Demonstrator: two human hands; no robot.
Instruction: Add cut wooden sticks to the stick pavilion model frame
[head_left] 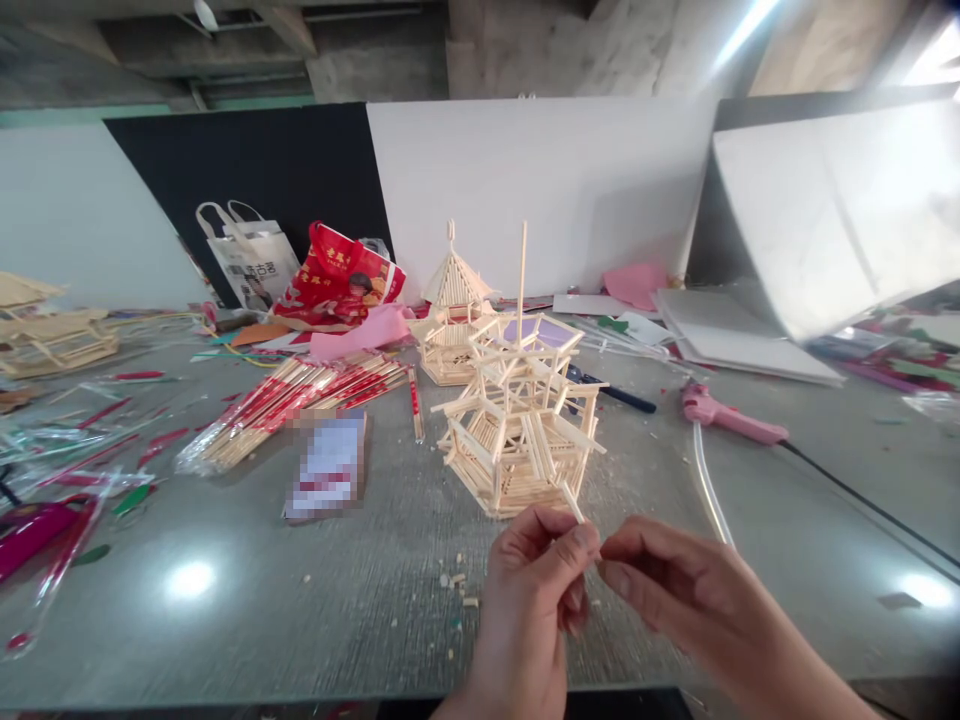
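Observation:
My left hand (536, 570) pinches a short pale wooden stick (573, 503) between thumb and forefinger, its upper end pointing away from me. Right beside it, the thumb and fingers of my right hand (667, 575) come together near the stick's lower end; what lies between them is hidden. Just beyond both hands stands a tiered pavilion model (525, 430) built of wooden sticks, its upper part an open frame with one tall upright stick (523, 285). Behind it is a second stick pavilion (454, 300) with a pointed roof.
A pink glue gun (731, 415) lies at right with its black cable. Dark-handled pliers (626, 396) rest behind the model. Bundled chopsticks (255, 410), a blurred-out packet (330, 468), a red bag (341, 280) and white boards (742, 335) are around. Wood scraps (459, 580) lie near my left hand.

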